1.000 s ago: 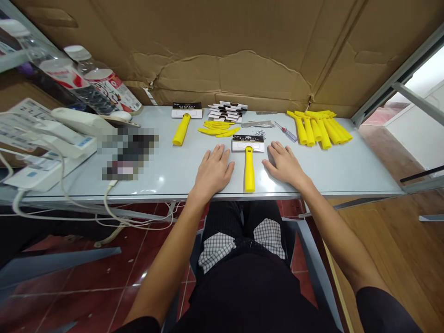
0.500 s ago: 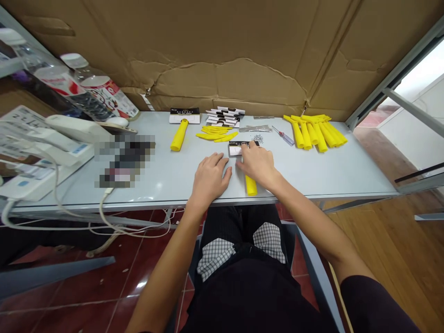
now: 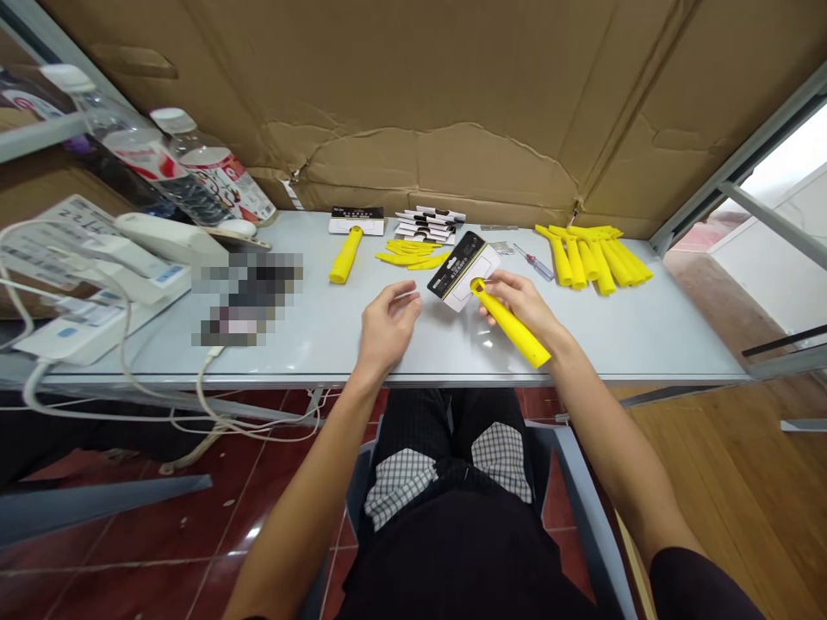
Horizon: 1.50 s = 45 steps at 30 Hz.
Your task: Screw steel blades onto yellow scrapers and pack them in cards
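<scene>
My right hand grips a yellow plastic handle near its upper end, lifted above the table. A black-and-white header card is fitted at that end and tilts up to the left. My left hand is to the left of the card, apart from it, fingers curved with a gap between thumb and forefinger, holding nothing. Farther back lies a second yellow handle with its own card. Folded cards and thin yellow strips lie between it and the held handle.
A screwdriver lies beside a group of yellow T-shaped handles at the back right. To the left are bottles, a power strip, white cables and a pixelated object. Cardboard stands behind the table.
My right hand has lifted the handle with its card off the tabletop and turned it, so its lower end points right. My left hand has risen slightly and its fingers have curled.
</scene>
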### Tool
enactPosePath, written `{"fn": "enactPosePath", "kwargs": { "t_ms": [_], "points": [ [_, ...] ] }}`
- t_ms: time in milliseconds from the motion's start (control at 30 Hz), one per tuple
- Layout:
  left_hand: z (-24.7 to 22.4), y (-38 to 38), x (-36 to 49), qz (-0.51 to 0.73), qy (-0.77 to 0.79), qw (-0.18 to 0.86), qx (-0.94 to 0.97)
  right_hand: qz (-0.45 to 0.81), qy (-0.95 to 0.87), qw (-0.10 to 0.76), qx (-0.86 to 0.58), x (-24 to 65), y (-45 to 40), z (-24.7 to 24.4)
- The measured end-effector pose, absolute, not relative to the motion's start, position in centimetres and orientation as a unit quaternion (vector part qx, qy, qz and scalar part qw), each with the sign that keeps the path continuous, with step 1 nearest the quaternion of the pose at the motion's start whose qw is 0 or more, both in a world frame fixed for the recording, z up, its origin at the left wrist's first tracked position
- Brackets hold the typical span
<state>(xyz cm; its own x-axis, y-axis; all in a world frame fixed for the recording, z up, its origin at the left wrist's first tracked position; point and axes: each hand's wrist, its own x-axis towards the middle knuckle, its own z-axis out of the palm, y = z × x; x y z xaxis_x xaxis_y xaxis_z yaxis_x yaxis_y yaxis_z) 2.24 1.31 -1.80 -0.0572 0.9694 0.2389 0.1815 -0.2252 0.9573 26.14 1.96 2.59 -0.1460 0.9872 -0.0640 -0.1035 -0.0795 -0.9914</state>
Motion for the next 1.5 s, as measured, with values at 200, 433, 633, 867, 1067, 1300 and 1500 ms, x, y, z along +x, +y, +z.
{"fn": "enactPosePath", "kwargs": {
  "t_ms": [200, 433, 633, 867, 1067, 1300, 1500],
  "points": [
    [-0.9, 2.1, 4.4, 0.496, 0.396, 0.639, 0.436, 0.67, -0.401, 0.48, -0.4, 25.1, 0.3, 0.3],
    [-0.3, 3.6, 5.1, 0.462, 0.437, 0.603, 0.482, 0.636, -0.357, 0.527, -0.436, 25.6, 0.7, 0.2],
    [0.9, 4.9, 6.3, 0.431, 0.466, 0.572, 0.519, 0.581, -0.374, 0.525, -0.497, 27.1, 2.2, 0.9],
    [1.1, 6.1, 6.6, 0.373, 0.446, 0.57, 0.581, 0.503, -0.398, 0.555, -0.53, 33.1, 2.3, 3.2],
    [0.5, 6.7, 6.0, 0.328, 0.419, 0.561, 0.634, 0.388, -0.38, 0.62, -0.566, 40.7, 2.5, 6.9],
    [3.5, 3.4, 7.4, 0.388, 0.369, 0.607, 0.587, 0.381, -0.406, 0.642, -0.527, 34.4, 5.8, 8.6],
    [4.1, 3.8, 6.2, 0.444, 0.484, 0.394, 0.643, 0.37, -0.441, 0.655, -0.489, 22.8, 11.6, 7.0]
  ]
}}
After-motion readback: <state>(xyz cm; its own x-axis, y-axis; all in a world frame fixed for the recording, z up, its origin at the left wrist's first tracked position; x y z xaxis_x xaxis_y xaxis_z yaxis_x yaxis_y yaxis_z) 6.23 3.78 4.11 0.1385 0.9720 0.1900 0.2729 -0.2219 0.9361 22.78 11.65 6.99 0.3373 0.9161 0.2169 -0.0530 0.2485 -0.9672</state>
